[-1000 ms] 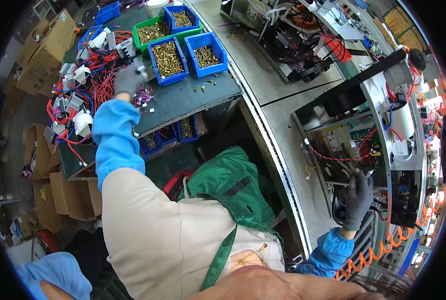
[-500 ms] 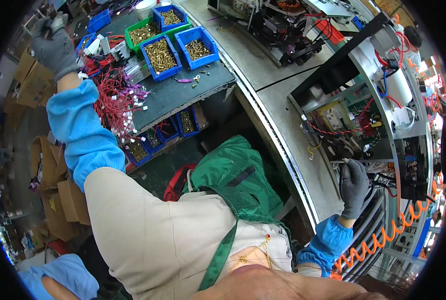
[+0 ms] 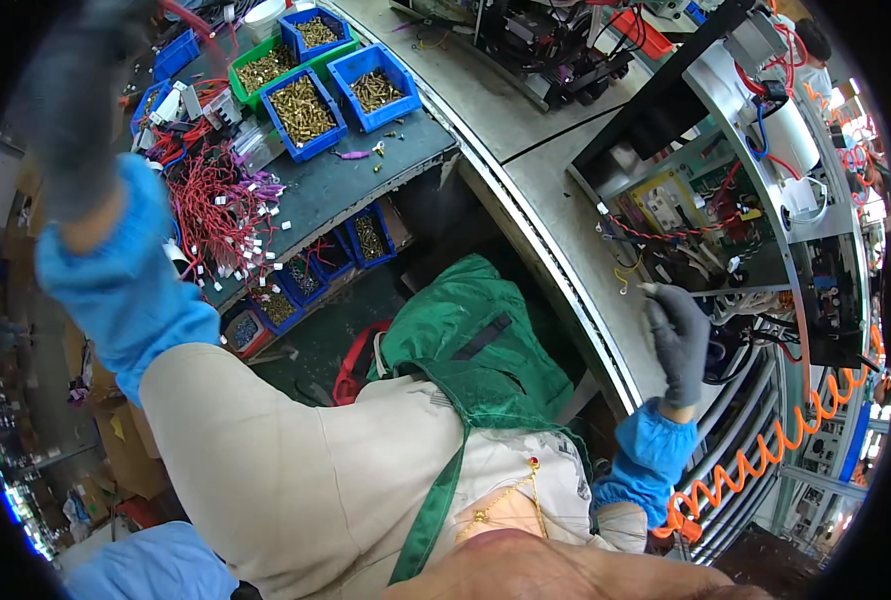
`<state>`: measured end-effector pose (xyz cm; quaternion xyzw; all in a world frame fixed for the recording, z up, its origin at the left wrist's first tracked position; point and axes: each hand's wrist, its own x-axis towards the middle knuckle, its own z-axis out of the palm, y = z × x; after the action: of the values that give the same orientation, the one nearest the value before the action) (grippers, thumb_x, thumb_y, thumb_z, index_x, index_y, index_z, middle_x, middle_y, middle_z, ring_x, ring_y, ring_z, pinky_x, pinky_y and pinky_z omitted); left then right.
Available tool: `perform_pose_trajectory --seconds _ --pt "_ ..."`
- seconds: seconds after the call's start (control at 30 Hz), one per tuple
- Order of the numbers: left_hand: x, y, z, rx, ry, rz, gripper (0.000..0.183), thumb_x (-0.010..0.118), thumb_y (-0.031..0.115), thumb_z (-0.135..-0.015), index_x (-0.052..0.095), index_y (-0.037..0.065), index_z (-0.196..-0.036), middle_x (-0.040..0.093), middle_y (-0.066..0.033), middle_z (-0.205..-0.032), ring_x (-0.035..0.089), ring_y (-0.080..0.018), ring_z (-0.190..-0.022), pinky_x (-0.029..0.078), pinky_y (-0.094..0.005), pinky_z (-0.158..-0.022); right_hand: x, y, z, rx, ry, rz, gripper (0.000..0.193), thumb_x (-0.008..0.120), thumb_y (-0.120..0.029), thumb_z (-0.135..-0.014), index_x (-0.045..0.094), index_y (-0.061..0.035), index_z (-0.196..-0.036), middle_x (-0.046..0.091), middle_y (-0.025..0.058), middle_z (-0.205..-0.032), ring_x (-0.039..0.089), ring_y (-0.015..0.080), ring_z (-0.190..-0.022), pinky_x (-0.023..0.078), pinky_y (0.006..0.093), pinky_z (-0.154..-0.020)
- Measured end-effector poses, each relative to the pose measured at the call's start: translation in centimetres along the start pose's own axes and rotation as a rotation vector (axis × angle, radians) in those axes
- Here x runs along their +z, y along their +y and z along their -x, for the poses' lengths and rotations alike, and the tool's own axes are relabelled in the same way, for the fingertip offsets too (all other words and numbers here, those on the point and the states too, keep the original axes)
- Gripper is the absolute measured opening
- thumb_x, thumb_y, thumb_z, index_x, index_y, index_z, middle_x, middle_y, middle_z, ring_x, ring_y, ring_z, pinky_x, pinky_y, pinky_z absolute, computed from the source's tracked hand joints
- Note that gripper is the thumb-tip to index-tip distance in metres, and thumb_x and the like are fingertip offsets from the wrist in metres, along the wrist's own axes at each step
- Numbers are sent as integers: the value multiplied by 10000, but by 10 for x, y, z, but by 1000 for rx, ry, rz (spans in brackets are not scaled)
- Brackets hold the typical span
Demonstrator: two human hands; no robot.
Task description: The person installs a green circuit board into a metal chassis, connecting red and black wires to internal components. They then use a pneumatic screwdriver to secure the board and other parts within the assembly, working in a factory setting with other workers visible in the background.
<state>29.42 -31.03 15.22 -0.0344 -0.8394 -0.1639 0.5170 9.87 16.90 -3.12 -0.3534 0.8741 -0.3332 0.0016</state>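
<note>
Red wires (image 3: pixel 221 208) | right of left grip (image 3: pixel 81 110) | chassis (image 3: pixel 766 262) beyond right grip (image 3: pixel 679 345)

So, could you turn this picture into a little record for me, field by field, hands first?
Left hand: grey-gloved, blurred, at the upper left; its grip can't be made out
Right hand: grey-gloved, fingers curved, beside the open metal unit; unclear whether it holds anything
Wires: a tangled heap of red wires on the dark table
Bins: blue bins and a green bin, holding brass-coloured parts
Sleeves: blue on both forearms
</note>
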Motion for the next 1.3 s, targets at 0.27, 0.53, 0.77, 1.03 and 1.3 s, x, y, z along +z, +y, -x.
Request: perform_pose_trajectory --seconds 0.27,0.53,0.77,1.03,1.3 --pt "226 112 172 -464 -586 645 443 794 237 -677 579 67 -1025 615 -91 -859 617 -197 -793 503 -330 -721 118 -68 -3 214 -246 -898 554 674 -152 -790 472 -45 -1294 566 2 -736 492 62 -589 402 215 -537" --pt "226 -39 213 -549 -426 -48 287 509 248 -881 616 90 -1094 627 -151 -1065 581 -324 -1001 467 -402 -852 95 -16 39 512 -34 -810 287 565 -250 -905 604 -8 -1054 555 8 -694 494 76 -596 417 247 -544" --pt "178 -123 262 -411 -802 -578 181 507 151 -878 592 147 -1038 565 -132 -998 581 -367 -880 467 -463 -707 63 9 43 461 101 -654 278 542 -289 -916 614 -30 -987 580 9 -672 515 84 -583 425 244 -548" --pt "199 -32 186 -285 -444 -69 191 592 169 -860 622 55 -1010 616 -133 -975 603 -280 -881 482 -379 -766 11 38 42 564 698 -588 236 527 -247 -909 599 -23 -895 545 13 -615 474 82 -504 360 243 -440" --pt "396 233 123 220 -416 849 317 504 2 -792 574 79 -1092 586 -164 -1101 600 -349 -943 505 -413 -799 -7 35 31 573 901 -613 243 526 -254 -917 612 -27 -904 545 10 -621 472 79 -516 368 230 -468"
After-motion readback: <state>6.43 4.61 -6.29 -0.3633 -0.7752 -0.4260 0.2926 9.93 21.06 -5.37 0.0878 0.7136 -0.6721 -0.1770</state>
